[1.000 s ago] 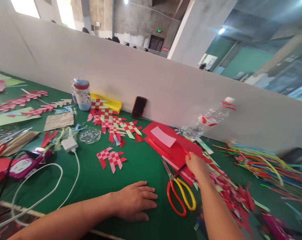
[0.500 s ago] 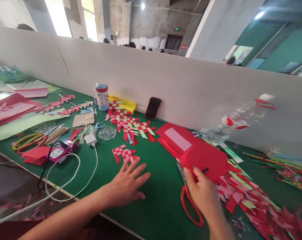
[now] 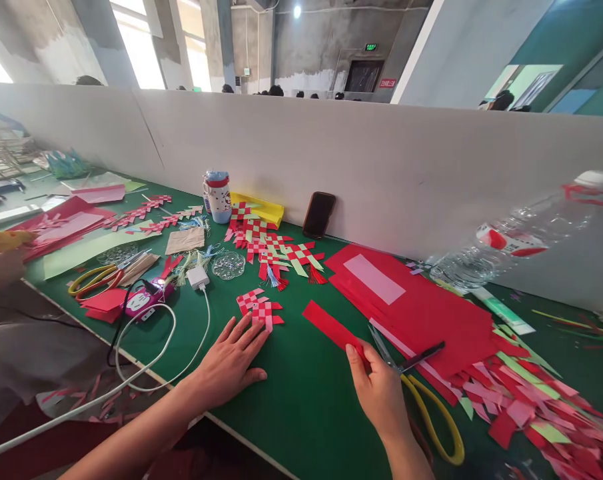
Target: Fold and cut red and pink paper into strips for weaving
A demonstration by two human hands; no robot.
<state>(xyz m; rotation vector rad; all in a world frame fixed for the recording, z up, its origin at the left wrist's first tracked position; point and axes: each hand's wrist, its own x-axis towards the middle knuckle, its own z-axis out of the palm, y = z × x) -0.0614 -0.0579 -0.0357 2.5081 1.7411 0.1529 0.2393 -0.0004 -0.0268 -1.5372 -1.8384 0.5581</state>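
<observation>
My right hand (image 3: 381, 393) is closed on the near end of a red strip (image 3: 326, 323), pinched between thumb and fingers; its other end points free toward the middle of the table (image 3: 301, 407). Gripped at one end only, the strip could bend or crease if its free end caught on something. My left hand (image 3: 231, 363) lies open, palm down, fingers spread, fingertips at a woven piece (image 3: 261, 313); I can't tell whether they bear on it. If they do, sliding them might shift it or loosen its weave.

Just beside my right wrist lie the scissors (image 3: 446, 415); a careless forearm could knock the handle and swing the blades into the red sheets (image 3: 421, 313). The pen (image 3: 424, 356) might roll too. Beyond, were the strip dropped among the scraps (image 3: 526, 403), it could get lost. Out left, my forearm could snag the cable (image 3: 208, 323) and drag the plug (image 3: 198, 277) into the bead dish (image 3: 228, 265).
</observation>
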